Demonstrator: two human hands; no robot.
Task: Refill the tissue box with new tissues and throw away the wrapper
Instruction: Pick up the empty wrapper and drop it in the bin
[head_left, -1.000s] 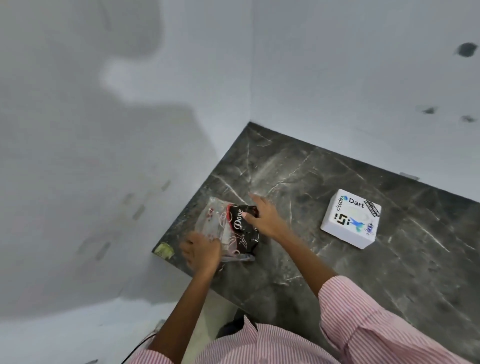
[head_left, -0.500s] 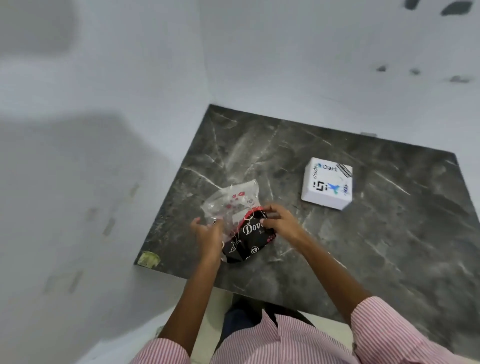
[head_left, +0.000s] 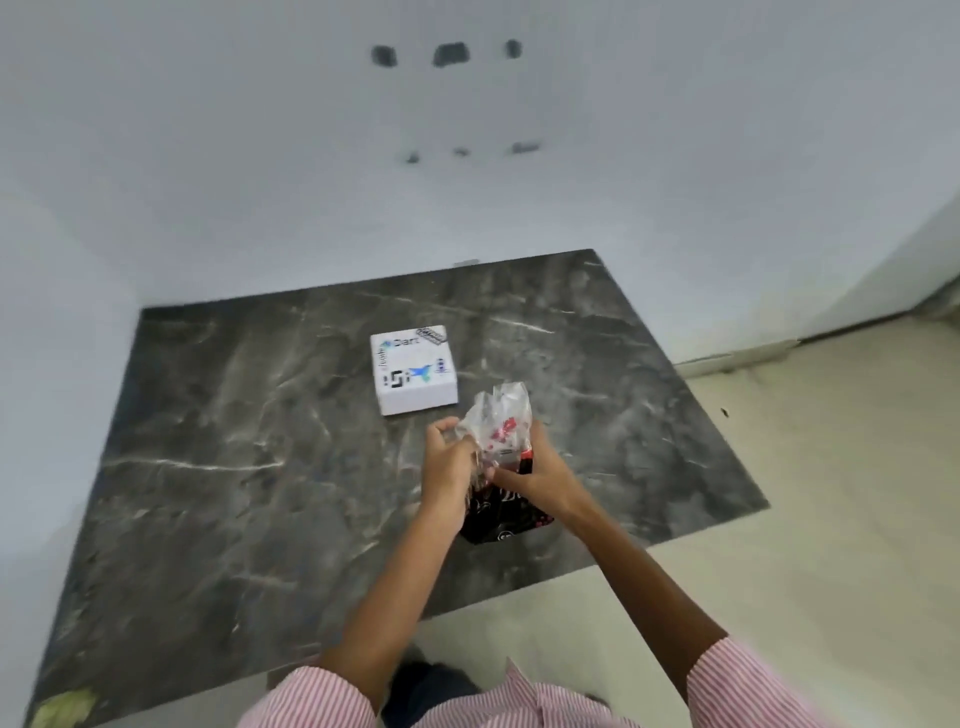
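Observation:
A tissue pack (head_left: 506, 522) in black printed wrapping, with a clear crinkled end (head_left: 500, 415) sticking up, is held above the dark marble slab (head_left: 249, 457). My left hand (head_left: 449, 465) grips the pack's left side at the clear end. My right hand (head_left: 543, 475) grips it from the right, fingers across the front. A white square tissue box (head_left: 414, 370) with printed logos lies flat on the slab, just beyond and left of my hands, apart from them.
The slab sits in a corner between white walls (head_left: 467, 182). Beige floor (head_left: 831, 519) lies to its right and front. A yellowish scrap (head_left: 65, 706) sticks at the slab's near left corner. Striped pink sleeves show at the bottom.
The view has swung right. The pack has been lifted from the slab's left edge toward its right side, near the white box, and now stands more upright in both hands.

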